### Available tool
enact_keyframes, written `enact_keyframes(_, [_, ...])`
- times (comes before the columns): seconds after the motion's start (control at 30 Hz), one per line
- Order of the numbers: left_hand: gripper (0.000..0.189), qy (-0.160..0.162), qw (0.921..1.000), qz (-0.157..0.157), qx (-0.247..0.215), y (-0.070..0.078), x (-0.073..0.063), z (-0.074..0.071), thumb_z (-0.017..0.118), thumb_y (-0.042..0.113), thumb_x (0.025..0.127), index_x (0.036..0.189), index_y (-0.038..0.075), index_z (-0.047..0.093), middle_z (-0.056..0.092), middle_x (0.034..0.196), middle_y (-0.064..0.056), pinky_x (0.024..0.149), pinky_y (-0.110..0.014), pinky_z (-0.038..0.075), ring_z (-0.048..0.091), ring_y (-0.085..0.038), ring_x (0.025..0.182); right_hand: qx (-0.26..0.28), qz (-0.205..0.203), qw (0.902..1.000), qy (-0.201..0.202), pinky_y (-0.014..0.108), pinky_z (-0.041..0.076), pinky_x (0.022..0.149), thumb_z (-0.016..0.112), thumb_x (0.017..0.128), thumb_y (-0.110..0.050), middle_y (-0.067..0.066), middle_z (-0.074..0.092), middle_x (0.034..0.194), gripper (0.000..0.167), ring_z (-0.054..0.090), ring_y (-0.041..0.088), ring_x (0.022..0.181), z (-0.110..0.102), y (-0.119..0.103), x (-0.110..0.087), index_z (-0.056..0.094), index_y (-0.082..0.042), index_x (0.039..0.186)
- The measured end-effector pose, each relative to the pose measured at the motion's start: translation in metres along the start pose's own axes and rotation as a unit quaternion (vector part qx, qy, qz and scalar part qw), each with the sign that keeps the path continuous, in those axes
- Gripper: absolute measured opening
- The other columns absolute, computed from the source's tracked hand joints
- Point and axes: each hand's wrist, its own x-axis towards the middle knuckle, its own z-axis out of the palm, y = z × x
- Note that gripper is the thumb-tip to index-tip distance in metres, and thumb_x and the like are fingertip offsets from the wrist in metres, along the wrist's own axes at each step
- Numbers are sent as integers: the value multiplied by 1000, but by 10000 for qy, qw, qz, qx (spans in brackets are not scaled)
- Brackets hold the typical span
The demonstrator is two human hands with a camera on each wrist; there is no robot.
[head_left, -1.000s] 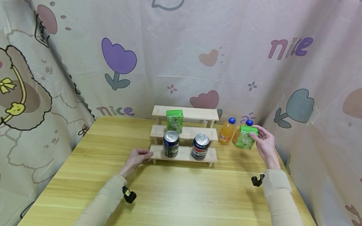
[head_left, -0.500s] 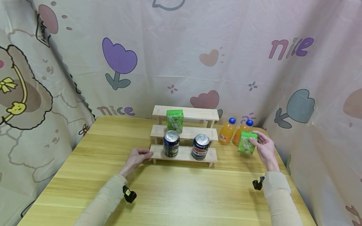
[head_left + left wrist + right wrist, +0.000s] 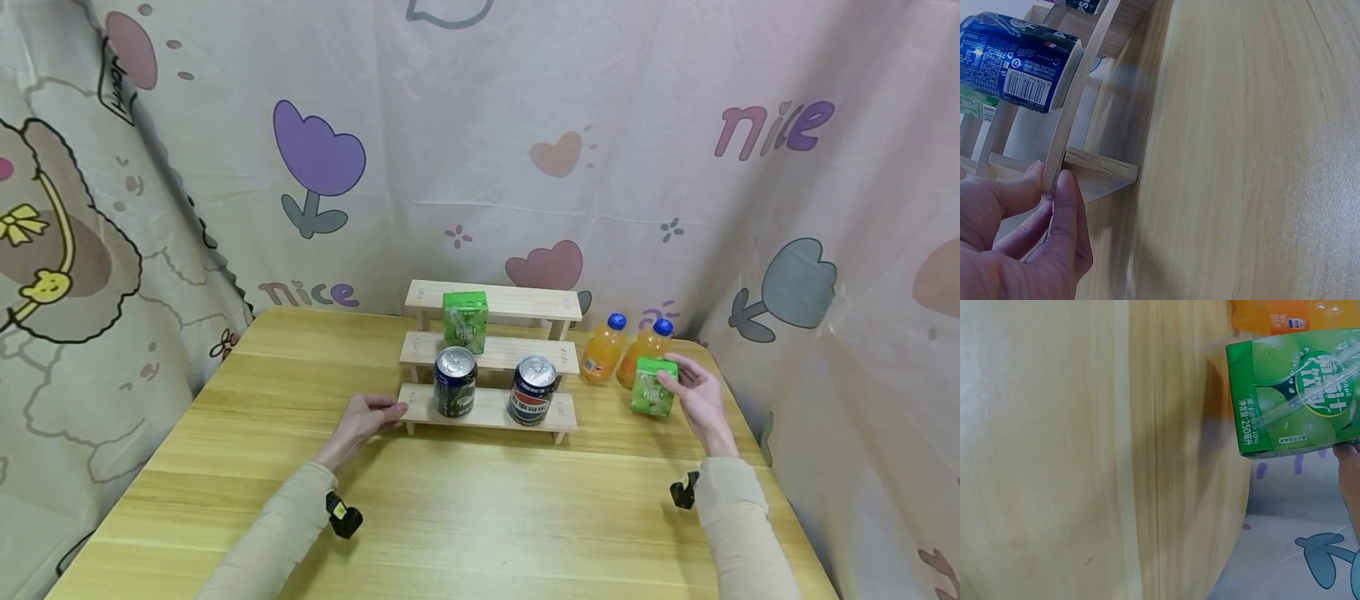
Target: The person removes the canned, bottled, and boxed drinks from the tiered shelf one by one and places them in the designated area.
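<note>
My left hand (image 3: 363, 425) pinches the left end of the lowest board of a three-step wooden shelf (image 3: 495, 410); thumb and fingers lie on either face of the board in the left wrist view. My right hand (image 3: 699, 396) holds a green juice box (image 3: 654, 388) at its right side, in front of two orange drink bottles. Whether the box touches the table I cannot tell. A dark blue can (image 3: 454, 383) and a Pepsi can (image 3: 532, 390) stand on the lowest step. Behind them, another green juice box (image 3: 465, 322) sits on the middle step.
Two orange drink bottles with blue caps, the left bottle (image 3: 602, 350) and the right bottle (image 3: 645, 348), stand right of the shelf. The wooden table (image 3: 480, 517) meets a printed curtain (image 3: 450, 167) at the back and sides.
My right hand has lowered the green juice box toward the table, in front of the right bottle, showing more of that bottle. My left hand keeps its hold on the shelf.
</note>
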Motion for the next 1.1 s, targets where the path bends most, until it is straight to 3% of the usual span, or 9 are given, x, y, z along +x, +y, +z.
enact_keyframes(0.23, [45,18,10000,10,-17,-1,1,0,66,4,96,131,-20,51,69,116,-29,79,-20,64,70,-7,78,-770,165,9968,116,3,51,91,74,92,-9,-15,64,126,36,58,-7,107,-2,2,0,67,-19,125])
enact_keyframes(0.4, [47,-13,10000,56,-2,-1,1,-1,67,5,96,131,-21,50,66,119,-33,79,-22,64,71,-8,79,-1137,303,9931,-33,1,47,92,73,93,-17,-18,59,128,44,53,-8,111,-6,1,1,61,-15,136])
enact_keyframes(0.63, [47,1,10000,2,-27,0,1,0,67,5,96,131,-20,50,68,116,-29,80,-22,64,71,-7,79,-972,319,9937,-453,1,46,94,63,100,-19,-20,55,128,56,49,-10,115,-15,0,-2,43,-6,151])
enact_keyframes(0.83, [48,-17,10000,14,-19,2,0,-1,66,5,96,131,-21,49,66,119,-33,81,-24,65,70,-8,78,-315,160,9975,-613,3,49,93,55,103,-8,-19,58,125,56,54,-7,112,-21,0,-6,34,3,153])
enact_keyframes(0.97, [48,-1,10000,-36,-39,2,1,-2,67,5,96,132,-20,49,66,120,-32,81,-23,64,70,-7,78,-304,173,9973,-638,1,47,95,53,104,-9,-19,55,127,61,53,-11,114,-22,0,-7,23,7,155])
enact_keyframes(1.03, [48,-16,10000,-44,-52,2,1,-2,66,4,96,132,-20,49,66,120,-31,81,-23,64,70,-7,78,-313,243,9973,-621,0,46,97,52,105,-10,-14,52,135,63,52,-12,115,-21,-2,-7,19,8,156])
enact_keyframes(1.1, [46,11,10000,-68,-72,1,2,-1,66,3,96,132,-19,50,68,118,-29,81,-22,64,70,-7,77,-295,325,9971,-619,-1,45,97,51,105,-11,2,45,150,65,50,-14,116,-20,-3,-7,16,8,156])
